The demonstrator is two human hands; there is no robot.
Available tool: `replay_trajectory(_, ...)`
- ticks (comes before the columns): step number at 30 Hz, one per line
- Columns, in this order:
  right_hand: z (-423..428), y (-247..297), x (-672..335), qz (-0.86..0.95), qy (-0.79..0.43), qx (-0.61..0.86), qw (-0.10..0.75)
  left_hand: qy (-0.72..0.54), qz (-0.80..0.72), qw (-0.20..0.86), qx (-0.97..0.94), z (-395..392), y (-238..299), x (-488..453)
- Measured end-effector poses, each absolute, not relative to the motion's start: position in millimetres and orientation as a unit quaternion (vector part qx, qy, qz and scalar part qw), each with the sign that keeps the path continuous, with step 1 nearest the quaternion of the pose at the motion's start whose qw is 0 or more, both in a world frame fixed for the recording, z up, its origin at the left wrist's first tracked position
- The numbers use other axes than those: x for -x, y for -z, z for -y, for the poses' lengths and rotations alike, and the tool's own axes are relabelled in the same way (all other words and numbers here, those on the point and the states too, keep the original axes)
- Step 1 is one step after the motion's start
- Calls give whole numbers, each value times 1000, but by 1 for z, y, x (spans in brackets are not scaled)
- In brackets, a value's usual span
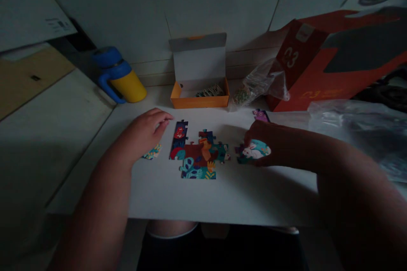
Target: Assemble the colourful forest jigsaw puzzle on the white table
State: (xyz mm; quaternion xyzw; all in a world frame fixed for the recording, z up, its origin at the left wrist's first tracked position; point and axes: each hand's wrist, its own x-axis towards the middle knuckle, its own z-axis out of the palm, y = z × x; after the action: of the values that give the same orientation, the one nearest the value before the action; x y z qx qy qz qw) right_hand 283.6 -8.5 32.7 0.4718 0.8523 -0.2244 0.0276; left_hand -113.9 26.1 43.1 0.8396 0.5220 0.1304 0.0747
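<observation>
1. Saw a mug (119,77) at ten o'clock from the puzzle (199,154), well apart from it, on the table (222,194).
2. Found the left hand (149,130) palm down at nine o'clock, fingers loosely apart and clamping nothing, with a loose piece (152,151) just beside its heel.
3. Noted an open box (199,93) at twelve o'clock, with pieces inside.
4. Found the right hand (270,144) at three o'clock, fingers closed on the rabbit piece (256,151), low on the table and just beside the puzzle.
5. Spotted a purple piece (260,115) at one o'clock, with a bag (262,80) and a carton (318,67) beyond it.
</observation>
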Motion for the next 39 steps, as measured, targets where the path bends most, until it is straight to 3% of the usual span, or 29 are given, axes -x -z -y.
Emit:
replay_trajectory(3,6,-26,-285,-853,210,-478,7,-134,-627,39,-766,-30,-58,152)
replay_trajectory(7,0,-20,-280,-845,157,-512,-6,-85,-695,144,-699,-27,-63,183)
replay_trajectory(10,-3,-24,-274,-846,128,-518,-18,-71,-656,202,-723,-24,-58,183)
replay_trajectory(19,-6,-30,-264,-832,107,-541,-53,21,-550,213,-807,-28,-48,179)
replay_trajectory(26,-7,-29,-261,-841,113,-528,-36,-22,-532,224,-816,-28,-51,173)
replay_trajectory(34,-6,-29,-255,-834,106,-539,-50,-90,-523,380,-757,-14,-69,145)
replay_trajectory(39,2,-35,-238,-833,156,-521,-100,-171,-465,433,-753,-12,-47,108)
